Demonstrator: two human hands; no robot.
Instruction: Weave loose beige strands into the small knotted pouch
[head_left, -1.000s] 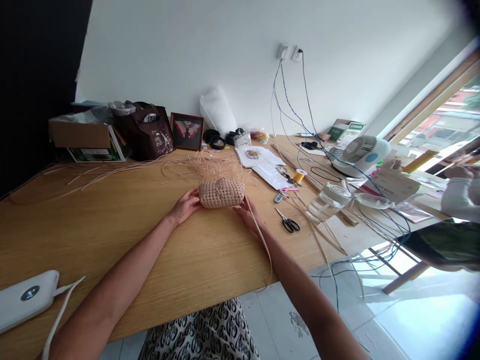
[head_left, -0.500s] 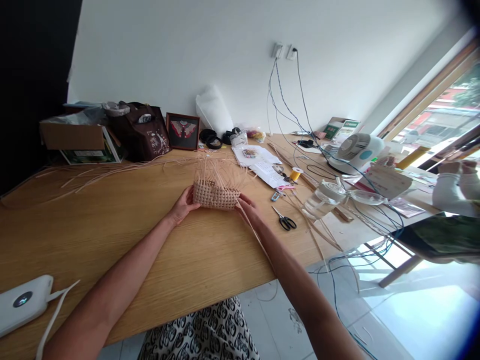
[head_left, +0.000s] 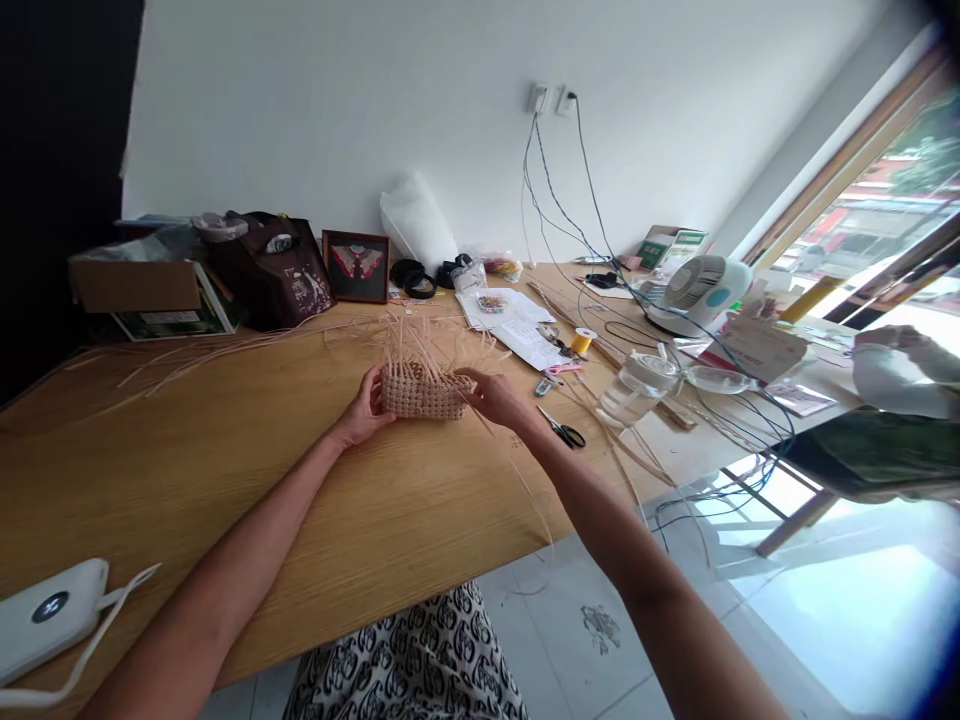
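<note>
Your woven cane piece (head_left: 415, 393): pale tan, oblong, tight beaded rows, sits low on wooden tabletop (head_left: 300, 500), near table's middle. Loose cane stakes (head_left: 412, 345) rise from top edge, unwoven, splayed up and away from you, ends uneven. Long thin cane strand (head_left: 525, 495) runs from right end toward table's front edge. Piece sits between your left hand (head_left: 366, 410) and right hand (head_left: 491, 398), both touching it.

Both forearms extend forward and inward from the lower frame edges: the left forearm (head_left: 247, 520) angles up to the left hand (head_left: 367, 408), held upright with fingers spread, while the right forearm (head_left: 600, 500) reaches across to the right hand (head_left: 491, 397), palm down, fingers curled.
</note>
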